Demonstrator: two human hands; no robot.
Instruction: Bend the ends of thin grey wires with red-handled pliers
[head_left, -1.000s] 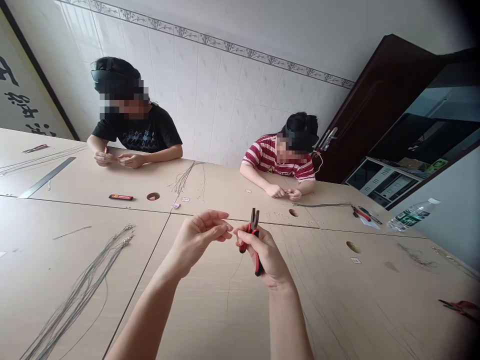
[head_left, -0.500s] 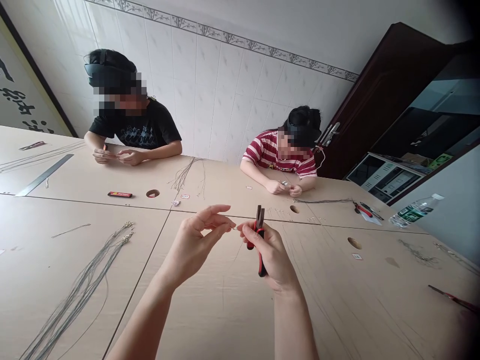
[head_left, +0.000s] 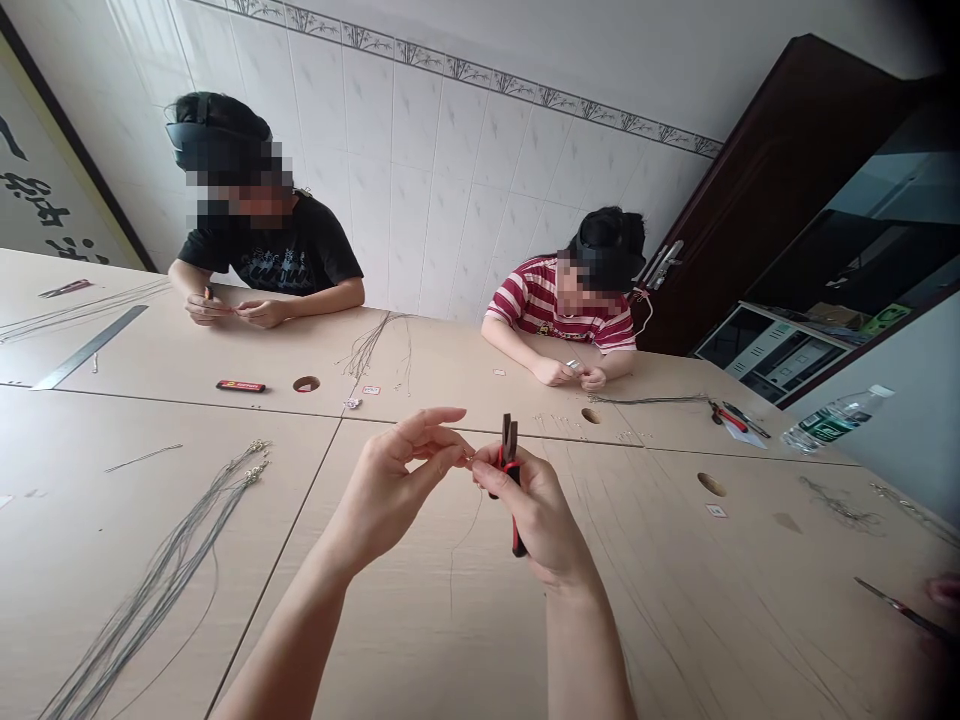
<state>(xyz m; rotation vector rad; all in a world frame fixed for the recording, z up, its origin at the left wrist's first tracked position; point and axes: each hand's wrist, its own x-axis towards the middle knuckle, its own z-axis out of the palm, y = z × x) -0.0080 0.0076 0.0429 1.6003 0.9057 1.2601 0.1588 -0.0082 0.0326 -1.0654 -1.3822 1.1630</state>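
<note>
Head view: both of the wearer's hands are raised over a pale wooden table (head_left: pixel 375 650), near the seam between its boards. The left hand (head_left: pixel 401 490) has thumb and forefinger drawn together on a small piece (head_left: pixel 471 458), which is too fine to identify; the other fingers are bent, one extended above. The right hand (head_left: pixel 536 510) holds red-and-black pliers (head_left: pixel 509 445) against the palm, nose upward, with the jaws slightly apart and clear of the work. Its thumb and forefinger are closed at the same small piece, just beside the left fingertips; whether the two hands touch cannot be determined. A thin wire (head_left: pixel 451 580) hangs below the right fingertips; its upper end is hidden by the fingers. To the left of the left forearm lies a bundle of grey cords (head_left: pixel 169 570), metal clasps (head_left: pixel 256 470) at its far end. A short cord (head_left: pixel 144 458) lies apart from it. Further off on the same side are a metal ruler (head_left: pixel 91 348) and a red-and-black box (head_left: pixel 241 386). Across the table sit two co-workers, one in a black shirt (head_left: pixel 277 262), one in a striped shirt (head_left: pixel 517 295). A plastic bottle (head_left: pixel 825 425) stands tilted in view at the right.
</note>
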